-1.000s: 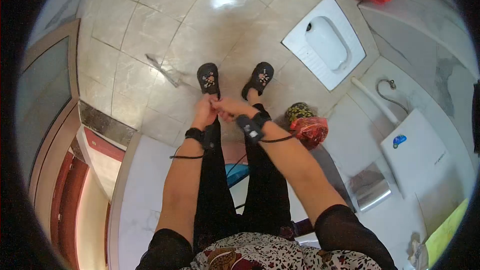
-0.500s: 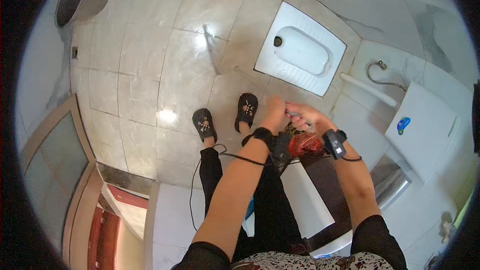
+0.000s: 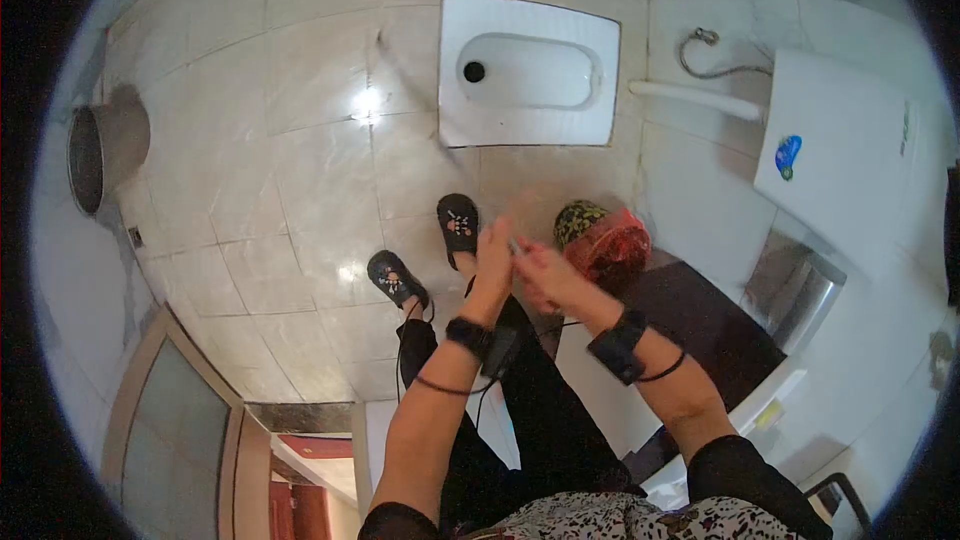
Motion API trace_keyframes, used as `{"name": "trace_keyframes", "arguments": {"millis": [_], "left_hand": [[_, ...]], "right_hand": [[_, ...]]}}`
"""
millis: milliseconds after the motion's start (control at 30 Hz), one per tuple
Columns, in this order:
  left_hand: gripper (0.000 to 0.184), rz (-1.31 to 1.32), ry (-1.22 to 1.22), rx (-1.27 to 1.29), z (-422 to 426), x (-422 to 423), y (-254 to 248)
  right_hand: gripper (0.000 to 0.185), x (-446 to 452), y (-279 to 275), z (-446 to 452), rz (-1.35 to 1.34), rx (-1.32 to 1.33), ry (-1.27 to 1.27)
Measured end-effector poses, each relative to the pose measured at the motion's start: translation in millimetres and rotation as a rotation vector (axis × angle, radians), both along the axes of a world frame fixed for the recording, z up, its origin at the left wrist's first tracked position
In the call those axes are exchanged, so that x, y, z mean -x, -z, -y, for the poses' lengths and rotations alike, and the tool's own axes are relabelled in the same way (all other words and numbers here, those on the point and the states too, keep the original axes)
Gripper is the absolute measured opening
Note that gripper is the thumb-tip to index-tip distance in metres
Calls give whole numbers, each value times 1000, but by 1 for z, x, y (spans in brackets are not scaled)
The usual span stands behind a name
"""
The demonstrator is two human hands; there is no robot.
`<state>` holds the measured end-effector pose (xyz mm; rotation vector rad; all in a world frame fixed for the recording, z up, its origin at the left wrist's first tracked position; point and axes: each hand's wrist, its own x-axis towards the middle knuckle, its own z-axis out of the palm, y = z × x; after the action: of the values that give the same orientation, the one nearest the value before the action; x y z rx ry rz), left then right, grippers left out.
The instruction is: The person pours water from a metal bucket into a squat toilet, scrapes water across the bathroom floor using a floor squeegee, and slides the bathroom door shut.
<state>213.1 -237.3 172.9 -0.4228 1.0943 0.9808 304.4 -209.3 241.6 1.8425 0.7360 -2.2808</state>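
Note:
My left hand (image 3: 492, 258) is closed around a thin grey handle (image 3: 516, 246), blurred by motion. On the same handle, a little to the right, my right hand (image 3: 550, 278) is closed too. A blurred narrow bar (image 3: 418, 100) lies across the floor tiles beyond the hands, left of the squat toilet. Handle and bar look like a long-handled floor squeegee, but the pole between them is too smeared to trace. Both forearms wear black wrist devices with cables. Below my hands stand my feet in black clogs (image 3: 458, 224).
The white squat toilet (image 3: 530, 125) is set into the floor ahead. A red plastic bag (image 3: 622, 245) beside a patterned yellow-black item (image 3: 578, 222) sits near a dark-topped surface (image 3: 715, 325). A metal bucket (image 3: 112, 150) stands left; a white cistern (image 3: 840, 130) hangs right.
My view has turned, so the toilet appears straighter and further left. Both hands, still gripping the handle, have shifted left and slightly towards me. The bar on the floor has changed angle.

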Motion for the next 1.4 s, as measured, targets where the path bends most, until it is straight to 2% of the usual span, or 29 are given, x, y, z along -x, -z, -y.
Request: {"name": "trace_keyframes", "arguments": {"millis": [67, 133, 167, 200, 267, 300, 333, 367, 467, 500, 567, 600, 633, 700, 767, 800, 867, 933, 967, 1067, 1100, 1167, 1267, 1367, 1400], "left_hand": [[38, -94, 33, 18, 47, -15, 7], [40, -277, 242, 12, 83, -41, 32], [41, -372, 342, 4, 89, -51, 40], [41, -341, 469, 2, 80, -59, 44], [42, -295, 691, -92, 43, -67, 40], [42, -283, 781, -190, 18, -66, 30], [42, -78, 600, -125, 6, -77, 35], [42, 124, 418, -64, -4, -88, 41], [44, 240, 362, -115, -10, -93, 46], [43, 152, 453, -138, -8, -92, 46], [43, -33, 625, -180, -6, -84, 43], [42, -42, 644, -219, -10, -79, 31], [41, -47, 661, -258, -14, -74, 11], [40, -3, 649, -270, -4, -75, -2], [38, 92, 601, -212, 33, -86, 15], [38, 60, 642, -218, 56, -87, 24], [37, -9, 724, -230, 95, -82, 40], [38, 27, 646, -158, 110, -66, 28], [38, 47, 606, -124, 112, -59, 23], [39, 56, 589, 53, 111, -37, 25], [37, -1, 564, 46, 123, -34, 43], [34, -61, 517, 51, 109, -20, 43], [30, -135, 460, 9, 102, -9, 50], [29, -210, 452, -33, 93, -3, 55], [29, -219, 444, -59, 92, -2, 59]], "right_hand": [[20, -9, 0, 23, 67, 83, -135], [25, -37, 22, 48, 182, 91, -369], [28, -47, 19, 41, 104, 13, -454], [31, -61, 14, 25, 26, -66, -540], [35, -85, 8, 0, 4, 46, -337], [36, -95, 7, -12, 59, 230, -52], [36, -98, 1, -28, 119, 214, -7], [37, -105, 2, -43, 164, 188, -75], [33, -107, 6, -51, 229, 79, -216], [34, -104, 1, -51, 226, 42, -316], [35, -110, 21, -6, 374, -556, -576], [35, -112, 24, 16, 451, -862, -694], [33, -98, 4, 18, 524, -640, -583], [32, -98, -7, 38, 579, -596, -596], [30, -98, -12, 60, 607, -576, -614], [29, -96, -12, 75, 604, -572, -626], [28, -90, -5, 101, 611, -537, -626], [26, -80, 9, 121, 636, -472, -605], [26, -79, 15, 127, 568, -611, -649], [29, -77, 40, 150, 666, -476, -615], [29, -78, 44, 153, 681, -449, -608], [30, -82, 54, 153, 710, -399, -594], [31, -95, 69, 158, 624, -571, -544], [32, -120, 102, 171, 657, -552, -571], [34, -120, 109, 163, 658, -648, -566]]}}
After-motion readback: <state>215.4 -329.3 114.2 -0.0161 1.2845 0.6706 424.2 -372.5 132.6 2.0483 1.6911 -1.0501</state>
